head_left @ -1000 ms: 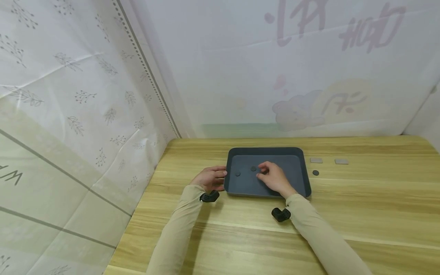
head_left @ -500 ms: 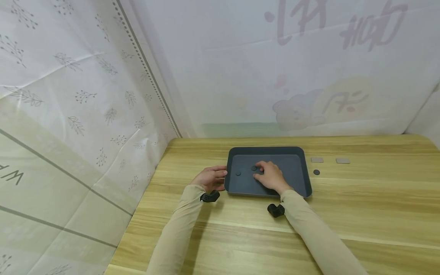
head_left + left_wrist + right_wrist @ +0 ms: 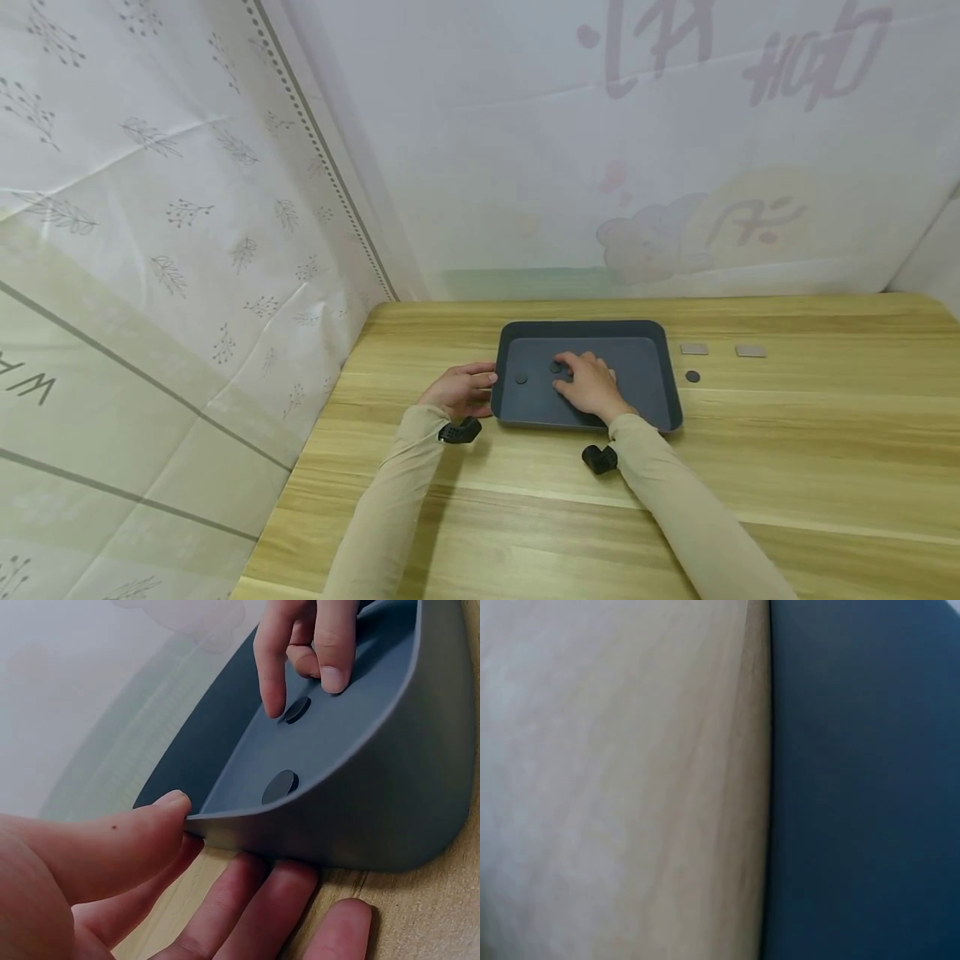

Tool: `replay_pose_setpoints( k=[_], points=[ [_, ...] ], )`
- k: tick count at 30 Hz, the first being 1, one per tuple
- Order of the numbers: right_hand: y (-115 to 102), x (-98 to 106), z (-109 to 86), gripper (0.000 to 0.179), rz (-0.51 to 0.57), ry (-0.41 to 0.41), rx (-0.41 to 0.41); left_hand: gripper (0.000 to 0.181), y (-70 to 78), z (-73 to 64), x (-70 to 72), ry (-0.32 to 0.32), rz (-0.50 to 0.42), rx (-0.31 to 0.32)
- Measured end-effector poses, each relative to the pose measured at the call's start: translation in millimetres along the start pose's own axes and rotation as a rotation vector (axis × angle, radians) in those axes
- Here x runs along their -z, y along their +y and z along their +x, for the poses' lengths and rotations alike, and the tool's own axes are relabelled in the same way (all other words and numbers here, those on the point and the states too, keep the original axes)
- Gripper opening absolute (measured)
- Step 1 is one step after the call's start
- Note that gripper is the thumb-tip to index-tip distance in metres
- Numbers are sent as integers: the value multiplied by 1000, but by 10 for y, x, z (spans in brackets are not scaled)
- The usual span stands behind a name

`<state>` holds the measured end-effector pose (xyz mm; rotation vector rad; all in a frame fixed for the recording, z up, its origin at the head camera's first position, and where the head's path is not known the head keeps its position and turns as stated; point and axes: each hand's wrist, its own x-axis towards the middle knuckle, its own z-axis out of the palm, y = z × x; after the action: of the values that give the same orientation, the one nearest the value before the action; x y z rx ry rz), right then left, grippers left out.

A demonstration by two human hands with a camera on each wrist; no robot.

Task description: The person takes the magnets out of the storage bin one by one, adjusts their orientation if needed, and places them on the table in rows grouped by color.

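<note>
R hand (image 3: 592, 385), over shallow dk blue-grey rect. tray (image 3: 637, 392), has thumb & index well apart; nothing visibly pinched, contact unclear. Dk-grey round flat disc (image 3: 556, 367) is in tray, L of ctr, just beside index tip, on the side toward tray's L edge; R hand's nearer. Being round, disc has no long axis & points nowhere. 2nd dk-grey round disc (image 3: 521, 379) nr tray's L edge. L hand (image 3: 459, 390), fingers fairly straight, touches tray's L wall.

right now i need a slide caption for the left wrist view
Left hand at the rim of a dark tray, right-hand fingers close to a dark disc inside.
</note>
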<state>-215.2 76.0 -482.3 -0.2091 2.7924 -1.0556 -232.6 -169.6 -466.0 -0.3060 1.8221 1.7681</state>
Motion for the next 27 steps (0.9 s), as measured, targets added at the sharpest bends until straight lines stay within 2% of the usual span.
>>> replay_pose_setpoints(
  k=[7, 16, 27],
  points=[
    [1, -15, -3, 41, -18, 5, -2, 42, 2, -51, -3, -22, -4, -30],
    [27, -14, -20, 36, 25, 17, 13, 43, -24, 18, -1, 10, -2, 4],
    [52, -4, -24, 27, 58, 35, 31, 43, -14, -9, -20, 23, -13, 3]
  ],
)
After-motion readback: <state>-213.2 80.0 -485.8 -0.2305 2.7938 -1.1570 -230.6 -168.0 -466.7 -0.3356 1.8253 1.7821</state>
